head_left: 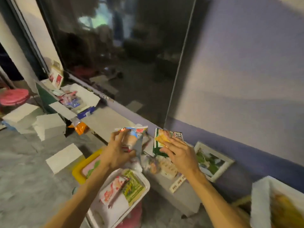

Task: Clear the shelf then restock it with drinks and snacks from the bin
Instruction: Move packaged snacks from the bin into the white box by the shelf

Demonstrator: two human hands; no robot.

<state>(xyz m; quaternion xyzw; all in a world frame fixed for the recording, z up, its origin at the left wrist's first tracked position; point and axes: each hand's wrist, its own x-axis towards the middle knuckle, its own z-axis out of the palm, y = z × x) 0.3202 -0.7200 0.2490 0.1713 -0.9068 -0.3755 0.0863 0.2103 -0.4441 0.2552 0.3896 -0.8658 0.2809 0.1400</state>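
My left hand [117,151] grips a blue and white snack packet [134,139] with a red top edge, held upright above the low ledge. My right hand [178,153] holds a green and white snack packet [166,139] with an orange picture, its fingers laid over the front. Below my hands a white bin [146,181] holds a red and white packet [113,190] and a green and yellow packet [133,186]. Several clear-wrapped snacks [161,165] lie on the grey ledge [107,119] behind the bin.
A white open box of small packets [74,99] and an orange packet [79,127] sit further left on the ledge. White blocks [49,127] lie on the floor. A framed picture [212,160] leans against the purple wall. A yellow tray [80,168] is left of the bin.
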